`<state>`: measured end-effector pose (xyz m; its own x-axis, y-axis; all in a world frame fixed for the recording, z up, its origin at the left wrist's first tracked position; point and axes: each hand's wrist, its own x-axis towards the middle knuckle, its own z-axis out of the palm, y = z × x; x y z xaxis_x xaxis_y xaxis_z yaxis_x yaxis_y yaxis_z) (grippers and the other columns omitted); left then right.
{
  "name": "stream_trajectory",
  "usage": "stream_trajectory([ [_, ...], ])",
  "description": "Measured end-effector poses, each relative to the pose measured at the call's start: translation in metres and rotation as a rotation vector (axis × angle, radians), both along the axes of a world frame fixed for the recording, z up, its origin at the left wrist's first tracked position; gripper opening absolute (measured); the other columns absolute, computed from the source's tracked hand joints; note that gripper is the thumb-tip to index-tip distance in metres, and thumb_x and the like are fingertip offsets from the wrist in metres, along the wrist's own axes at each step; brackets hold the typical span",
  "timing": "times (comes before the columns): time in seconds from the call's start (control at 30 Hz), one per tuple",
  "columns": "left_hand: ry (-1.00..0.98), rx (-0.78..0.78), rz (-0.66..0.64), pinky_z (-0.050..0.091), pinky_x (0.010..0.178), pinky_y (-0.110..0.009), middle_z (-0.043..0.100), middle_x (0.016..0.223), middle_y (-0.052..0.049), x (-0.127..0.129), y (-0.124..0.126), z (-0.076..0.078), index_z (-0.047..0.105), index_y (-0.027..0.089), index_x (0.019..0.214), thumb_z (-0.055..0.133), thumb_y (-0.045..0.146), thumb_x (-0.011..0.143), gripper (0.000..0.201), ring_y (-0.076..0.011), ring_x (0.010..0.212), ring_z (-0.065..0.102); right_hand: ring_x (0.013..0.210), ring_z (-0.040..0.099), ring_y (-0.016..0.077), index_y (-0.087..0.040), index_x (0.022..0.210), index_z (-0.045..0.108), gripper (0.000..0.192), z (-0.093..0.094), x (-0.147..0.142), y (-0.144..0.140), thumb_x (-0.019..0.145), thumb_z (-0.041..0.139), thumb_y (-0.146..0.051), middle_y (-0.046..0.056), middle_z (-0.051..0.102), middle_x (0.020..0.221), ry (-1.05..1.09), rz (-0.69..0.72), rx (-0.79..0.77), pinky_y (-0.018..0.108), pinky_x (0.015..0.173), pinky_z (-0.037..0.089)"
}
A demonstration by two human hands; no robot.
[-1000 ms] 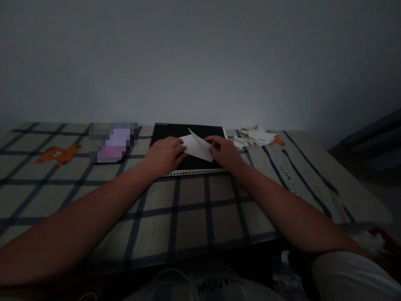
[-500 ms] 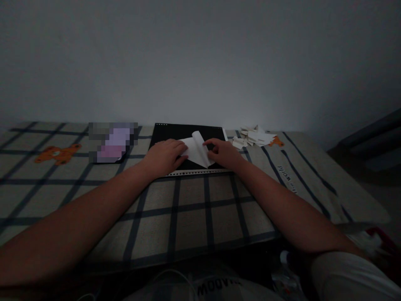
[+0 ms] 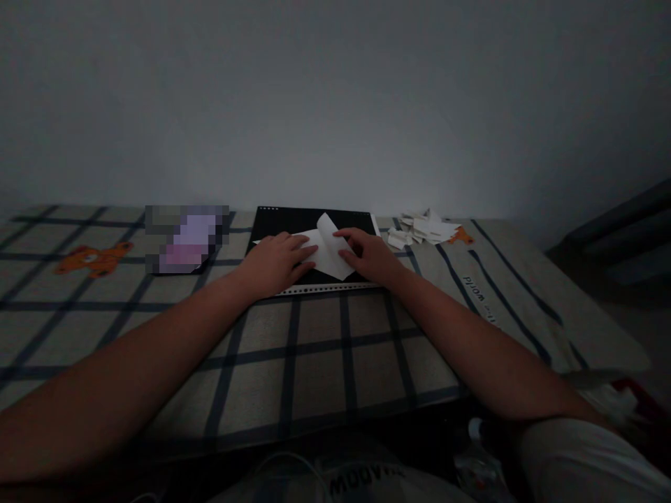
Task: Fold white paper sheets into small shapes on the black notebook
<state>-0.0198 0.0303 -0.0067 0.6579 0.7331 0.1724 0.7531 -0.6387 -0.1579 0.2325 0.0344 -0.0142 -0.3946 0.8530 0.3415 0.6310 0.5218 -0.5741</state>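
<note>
An orange bear picture (image 3: 94,258) is showing on the checked tabletop (image 3: 314,349) at 9 o'clock. The left hand (image 3: 275,260) is lying flat, fingers spread, on the white paper (image 3: 326,253). The right hand (image 3: 370,255) is pressing its folded flap down, fingers flat. The paper is resting on a black board (image 3: 293,220). Paper scraps (image 3: 422,229) are piled at 2 o'clock.

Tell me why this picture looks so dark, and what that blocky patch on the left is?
Head view: the room is dim, so the checked cloth and both arms look murky; only the white paper stands out. The patch is pixelated on purpose, hiding what lies there. Edges bend slightly from the wide lens.
</note>
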Motion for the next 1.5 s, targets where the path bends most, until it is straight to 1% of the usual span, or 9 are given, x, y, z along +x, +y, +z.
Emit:
stream_trajectory([
  [0.13,0.028,0.012,-0.026,0.047,0.089,-0.043,0.062,0.142,-0.011,-0.001,0.000,0.001,0.060,0.022,0.144,0.035,0.047,0.107,0.052,-0.0317,0.114,0.058,0.070,0.055,0.0165,-0.017,0.130,0.064,0.040,-0.001,-0.001,0.000,0.091,0.056,-0.021,0.002,0.066,0.083,0.017,-0.042,0.004,0.030,0.068,0.042],
  [0.33,0.048,-0.004,-0.072,0.045,0.091,-0.042,0.063,0.142,-0.011,0.000,-0.003,0.007,0.060,0.021,0.144,0.038,0.051,0.105,0.054,-0.0301,0.113,0.058,0.078,0.061,0.0203,-0.015,0.132,0.063,0.041,0.000,0.002,0.004,0.093,0.055,-0.023,0.006,0.072,0.092,-0.041,-0.155,0.048,0.034,0.076,0.047],
  [0.47,0.048,-0.016,-0.083,0.044,0.097,-0.043,0.063,0.144,-0.009,0.001,-0.006,0.010,0.063,0.023,0.140,0.039,0.050,0.105,0.050,-0.0294,0.121,0.059,0.101,0.061,0.0266,-0.013,0.146,0.055,0.055,0.002,0.003,0.005,0.092,0.051,-0.017,0.013,0.071,0.113,-0.197,-0.169,0.176,0.041,0.093,0.047],
  [0.6,0.016,-0.048,-0.135,0.046,0.098,-0.042,0.066,0.140,-0.008,0.003,-0.008,0.012,0.066,0.026,0.135,0.040,0.050,0.105,0.047,-0.0273,0.121,0.063,0.104,0.057,0.0293,-0.012,0.151,0.051,0.060,0.008,0.001,0.000,0.091,0.044,-0.009,0.016,0.068,0.117,-0.399,-0.179,0.280,0.042,0.090,0.044],
  [0.73,-0.021,-0.070,-0.186,0.051,0.094,-0.039,0.072,0.130,-0.009,0.005,-0.009,0.011,0.067,0.025,0.135,0.038,0.048,0.106,0.048,-0.0260,0.117,0.066,0.102,0.055,0.0282,-0.020,0.122,0.074,0.041,0.012,0.002,-0.002,0.095,0.045,-0.009,0.012,0.069,0.111,-0.487,-0.165,0.339,0.041,0.085,0.039],
  [0.83,-0.087,-0.088,-0.245,0.052,0.099,-0.040,0.073,0.128,-0.009,0.004,-0.007,0.008,0.070,0.022,0.132,0.039,0.044,0.106,0.046,-0.0261,0.120,0.065,0.100,0.054,0.0274,-0.022,0.097,0.078,0.033,0.012,0.006,0.000,0.098,0.047,-0.011,0.010,0.070,0.106,-0.524,-0.185,0.349,0.041,0.083,0.036],
  [1.1,-0.131,-0.114,-0.324,0.052,0.104,-0.044,0.071,0.129,-0.014,0.001,-0.003,0.005,0.070,0.019,0.131,0.048,0.042,0.104,0.042,-0.0287,0.126,0.063,0.100,0.057,0.0283,-0.019,0.102,0.076,0.020,0.013,0.007,-0.005,0.096,0.058,-0.025,0.011,0.072,0.107,-0.646,-0.150,0.319,0.041,0.083,0.035],
  [1.23,-0.099,-0.104,-0.332,0.048,0.110,-0.045,0.068,0.135,-0.016,0.004,-0.005,0.000,0.066,0.017,0.137,0.047,0.044,0.104,0.047,-0.0296,0.130,0.059,0.101,0.058,0.0282,-0.019,0.111,0.075,0.034,0.014,-0.005,-0.013,0.097,0.060,-0.045,0.012,0.071,0.109,-0.610,-0.047,0.320,0.039,0.080,0.039],
  [1.5,-0.003,-0.124,-0.255,0.040,0.117,-0.041,0.062,0.146,-0.014,0.012,-0.008,-0.001,0.059,0.013,0.143,0.044,0.046,0.105,0.053,-0.0279,0.139,0.053,0.094,0.063,0.0214,-0.017,0.095,0.077,0.034,0.004,-0.012,-0.008,0.105,0.048,-0.032,0.010,0.073,0.100,-0.516,-0.027,0.231,0.032,0.074,0.041],
])
